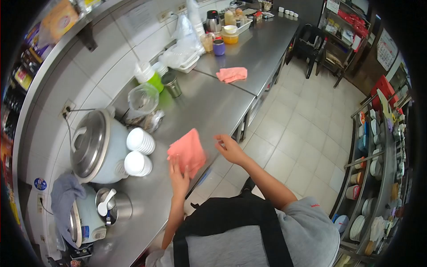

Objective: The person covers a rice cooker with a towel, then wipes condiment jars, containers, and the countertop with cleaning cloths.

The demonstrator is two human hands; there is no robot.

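A folded pink cloth [190, 150] lies on the steel counter [195, 102] near its front edge. My left hand [179, 174] rests on the lower left part of this cloth, its fingers stretched out flat. To the right of the cloth, past the counter's edge, my right hand [229, 147] hovers with its fingers loosely bent and apart, touching nothing. A second pink cloth [232, 74] lies crumpled farther along the counter. Left of my left hand stand two stacks of white cups [140, 141].
A large lidded cooker [95, 147] and a steel pot with ladles [116, 207] stand at the left. Beyond the cups are a plastic container [143, 99] and a steel tumbler [171, 84]. Dish shelves [367, 178] line the right, and a black chair [307, 46] stands behind.
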